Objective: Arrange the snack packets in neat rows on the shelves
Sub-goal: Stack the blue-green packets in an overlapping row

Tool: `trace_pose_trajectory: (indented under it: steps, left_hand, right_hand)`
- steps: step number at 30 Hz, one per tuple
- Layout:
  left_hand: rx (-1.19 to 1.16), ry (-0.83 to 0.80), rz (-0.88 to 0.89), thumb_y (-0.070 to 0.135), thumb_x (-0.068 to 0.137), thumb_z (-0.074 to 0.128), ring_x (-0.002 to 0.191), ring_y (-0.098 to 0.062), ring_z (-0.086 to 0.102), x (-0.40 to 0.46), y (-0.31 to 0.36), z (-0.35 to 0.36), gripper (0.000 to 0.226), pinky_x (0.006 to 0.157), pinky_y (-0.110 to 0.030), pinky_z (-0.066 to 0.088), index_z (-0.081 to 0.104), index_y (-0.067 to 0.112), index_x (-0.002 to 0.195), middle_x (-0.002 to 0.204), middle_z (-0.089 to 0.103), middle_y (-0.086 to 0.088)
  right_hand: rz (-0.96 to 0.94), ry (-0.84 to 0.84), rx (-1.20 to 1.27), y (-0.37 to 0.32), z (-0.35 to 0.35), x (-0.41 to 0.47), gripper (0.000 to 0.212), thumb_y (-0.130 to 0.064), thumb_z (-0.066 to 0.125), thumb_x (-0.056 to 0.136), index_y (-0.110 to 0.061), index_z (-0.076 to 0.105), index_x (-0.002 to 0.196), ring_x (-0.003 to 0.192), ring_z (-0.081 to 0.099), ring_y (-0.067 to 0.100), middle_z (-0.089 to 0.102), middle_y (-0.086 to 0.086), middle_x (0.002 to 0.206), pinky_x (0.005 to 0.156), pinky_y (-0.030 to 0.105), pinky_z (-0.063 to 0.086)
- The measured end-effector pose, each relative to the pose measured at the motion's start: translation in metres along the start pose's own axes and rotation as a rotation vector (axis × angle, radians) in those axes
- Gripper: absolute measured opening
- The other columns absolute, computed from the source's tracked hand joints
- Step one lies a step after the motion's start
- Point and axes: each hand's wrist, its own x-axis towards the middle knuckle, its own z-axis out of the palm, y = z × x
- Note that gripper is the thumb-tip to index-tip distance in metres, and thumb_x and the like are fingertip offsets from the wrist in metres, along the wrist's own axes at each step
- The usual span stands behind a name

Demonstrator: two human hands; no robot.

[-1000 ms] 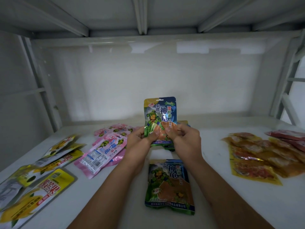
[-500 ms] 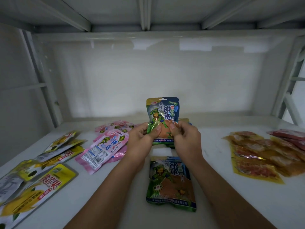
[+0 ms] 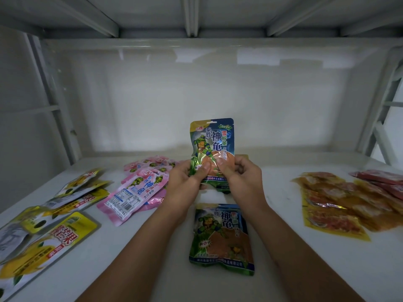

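So a blue-green turtle packet [image 3: 212, 144] is held upright above the middle of the white shelf [image 3: 281, 253], both hands pinching its lower half: left hand [image 3: 185, 184] on the left edge, right hand [image 3: 242, 177] on the right, thumbs on the front. A matching flat packet [image 3: 222, 238] lies right below, between the forearms. Pink packets [image 3: 135, 190] sit left of that, yellow packets [image 3: 43, 225] far left, orange packets [image 3: 340, 203] on the right.
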Motion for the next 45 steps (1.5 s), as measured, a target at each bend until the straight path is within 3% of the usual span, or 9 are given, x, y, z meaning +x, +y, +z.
trace_pose_trajectory:
  steps: [3, 8, 14, 19, 24, 30, 35, 42, 45]
  left_hand:
    - [0.023, 0.02, 0.035, 0.018, 0.102, 0.065, 0.08, -0.007, 0.071, 0.001, 0.0, -0.001, 0.014, 0.066, -0.022, 0.057, 0.076, 0.012, 0.108, 0.094, 0.08, 0.001]
    - [-0.01, 0.03, 0.009, 0.015, 0.1, 0.067, 0.089, -0.02, 0.075, 0.001, 0.002, 0.0, 0.013, 0.08, -0.036, 0.059, 0.077, 0.009, 0.107, 0.098, 0.081, -0.007]
    - [-0.117, 0.002, -0.061, 0.012, 0.1, 0.067, 0.1, -0.032, 0.076, -0.002, 0.005, 0.004, 0.016, 0.093, -0.043, 0.06, 0.076, 0.002, 0.108, 0.102, 0.08, -0.013]
    - [-0.166, -0.014, -0.084, 0.01, 0.099, 0.068, 0.109, -0.04, 0.073, 0.001, 0.003, 0.0, 0.019, 0.101, -0.053, 0.057, 0.075, -0.001, 0.113, 0.11, 0.078, -0.018]
    - [-0.089, -0.043, -0.072, 0.004, 0.099, 0.066, 0.104, -0.041, 0.074, -0.003, 0.001, 0.002, 0.016, 0.095, -0.053, 0.06, 0.076, 0.0, 0.111, 0.106, 0.079, -0.017]
    - [-0.024, -0.006, 0.048, 0.011, 0.099, 0.068, 0.101, -0.033, 0.076, -0.003, 0.002, -0.003, 0.016, 0.092, -0.048, 0.061, 0.077, 0.004, 0.11, 0.103, 0.08, -0.013]
    - [-0.033, 0.008, 0.034, 0.004, 0.101, 0.063, 0.104, -0.044, 0.071, -0.003, 0.002, -0.001, 0.014, 0.096, -0.055, 0.059, 0.076, 0.002, 0.106, 0.104, 0.077, -0.022]
    - [-0.15, -0.045, -0.08, 0.005, 0.1, 0.064, 0.105, -0.038, 0.074, -0.007, 0.009, 0.004, 0.019, 0.097, -0.05, 0.059, 0.075, 0.005, 0.115, 0.108, 0.079, -0.016]
    - [-0.192, -0.051, -0.091, 0.007, 0.101, 0.064, 0.095, -0.033, 0.077, -0.005, 0.011, 0.001, 0.017, 0.083, -0.04, 0.063, 0.075, 0.003, 0.113, 0.104, 0.079, -0.017]
  right_hand:
    - [-0.022, -0.023, -0.159, 0.004, 0.0, 0.001, 0.016, -0.037, 0.081, 0.089, -0.022, 0.076, 0.086, 0.073, 0.072, 0.016, 0.075, -0.004, 0.076, 0.073, 0.039, 0.06]
    - [-0.152, -0.012, -0.267, 0.004, -0.003, -0.001, 0.038, -0.022, 0.076, 0.095, -0.028, 0.059, 0.062, 0.052, 0.049, -0.002, 0.055, -0.02, 0.052, 0.052, 0.012, 0.035]
    - [-0.228, 0.002, -0.402, 0.014, -0.003, 0.0, 0.037, -0.021, 0.071, 0.097, -0.01, 0.058, 0.065, 0.053, 0.042, 0.007, 0.047, -0.01, 0.056, 0.051, 0.026, 0.029]
    - [-0.177, -0.012, -0.331, 0.011, -0.005, 0.002, 0.025, -0.019, 0.073, 0.096, -0.011, 0.068, 0.073, 0.055, 0.052, 0.0, 0.057, -0.011, 0.059, 0.051, 0.011, 0.036]
    - [-0.065, 0.002, -0.192, 0.013, -0.002, 0.005, 0.009, -0.014, 0.074, 0.09, -0.006, 0.072, 0.095, 0.086, 0.073, 0.032, 0.075, 0.01, 0.086, 0.081, 0.055, 0.061]
    - [-0.003, -0.043, -0.01, 0.002, -0.007, 0.002, 0.012, -0.007, 0.078, 0.091, -0.018, 0.078, 0.085, 0.087, 0.077, 0.029, 0.08, 0.008, 0.086, 0.086, 0.051, 0.063]
    - [0.005, -0.038, 0.04, -0.001, -0.005, 0.0, 0.01, -0.014, 0.07, 0.099, -0.01, 0.08, 0.098, 0.083, 0.077, 0.018, 0.079, 0.002, 0.084, 0.073, 0.032, 0.061]
    - [-0.059, 0.008, -0.07, 0.004, -0.004, 0.002, 0.014, -0.02, 0.074, 0.097, -0.008, 0.079, 0.091, 0.086, 0.074, 0.033, 0.077, 0.011, 0.085, 0.081, 0.055, 0.062]
    - [-0.111, -0.004, -0.1, 0.003, 0.001, 0.0, 0.04, -0.042, 0.075, 0.09, -0.002, 0.074, 0.085, 0.082, 0.071, 0.041, 0.073, 0.018, 0.08, 0.075, 0.059, 0.059]
